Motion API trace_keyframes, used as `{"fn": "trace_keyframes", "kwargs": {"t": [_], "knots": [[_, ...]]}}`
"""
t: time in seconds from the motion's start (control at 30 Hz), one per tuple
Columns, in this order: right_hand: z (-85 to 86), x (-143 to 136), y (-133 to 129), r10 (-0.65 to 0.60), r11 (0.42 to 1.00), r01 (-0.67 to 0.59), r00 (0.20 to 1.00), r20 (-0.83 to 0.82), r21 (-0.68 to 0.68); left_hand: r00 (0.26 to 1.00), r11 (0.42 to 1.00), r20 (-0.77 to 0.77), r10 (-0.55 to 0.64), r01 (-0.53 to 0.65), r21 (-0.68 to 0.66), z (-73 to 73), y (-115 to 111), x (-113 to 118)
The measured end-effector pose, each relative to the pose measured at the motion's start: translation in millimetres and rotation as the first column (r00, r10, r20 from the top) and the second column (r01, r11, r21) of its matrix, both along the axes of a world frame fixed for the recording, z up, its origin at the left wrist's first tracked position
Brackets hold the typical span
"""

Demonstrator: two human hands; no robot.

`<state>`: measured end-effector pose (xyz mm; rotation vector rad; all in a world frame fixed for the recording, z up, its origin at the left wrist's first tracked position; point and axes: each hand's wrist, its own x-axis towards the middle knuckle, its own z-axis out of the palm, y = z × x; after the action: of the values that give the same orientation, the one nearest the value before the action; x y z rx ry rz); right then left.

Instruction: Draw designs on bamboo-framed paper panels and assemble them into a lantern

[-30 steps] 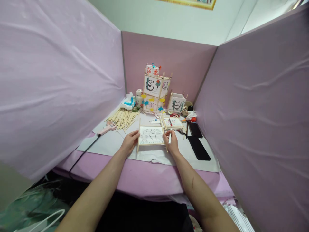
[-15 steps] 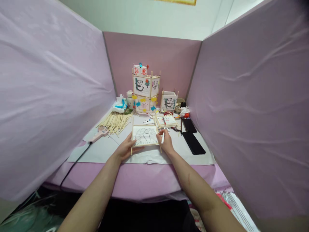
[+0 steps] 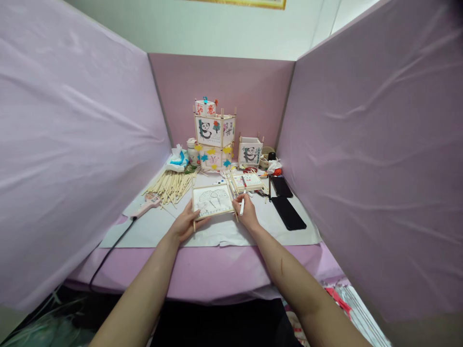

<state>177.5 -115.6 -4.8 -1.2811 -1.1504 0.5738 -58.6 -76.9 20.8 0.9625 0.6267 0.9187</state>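
My left hand grips the lower left corner of a framed paper panel, its thumb on the front and its fingers beneath. Thin wooden sticks edge the panel, and black line drawings that look like trees cover its white sheet. My right hand is closed around a white marker pen at the panel's right edge. The pen points downward, apart from the drawing. Behind the panel, a stack of stick-framed drawings lies on the white table cover.
Loose wooden sticks and a pink glue gun with a black cord lie left. A tiered paper lantern and a smaller panda box stand behind. Two black phones lie right. Cloth-covered walls enclose three sides.
The panel has tilted slightly, its right side now higher than its left. My right hand still holds the pen, and the whole view has shifted a little.
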Motion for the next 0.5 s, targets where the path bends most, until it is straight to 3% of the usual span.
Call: {"fn": "trace_keyframes", "kwargs": {"t": [0.23, 0.5], "knots": [[0.7, -3.5, 1.0, 0.049, 0.998, -0.052, 0.993, -0.107, -0.022, 0.979, 0.982, 0.087, 0.184, -0.187, 0.029, -8.5, 15.0, -2.7], [-4.1, -0.2, 5.1, 0.055, 0.998, -0.056, 0.991, -0.125, -0.006, 0.961, 0.97, 0.135, 0.241, -0.243, 0.002, -9.9, 16.0, -1.4]]}}
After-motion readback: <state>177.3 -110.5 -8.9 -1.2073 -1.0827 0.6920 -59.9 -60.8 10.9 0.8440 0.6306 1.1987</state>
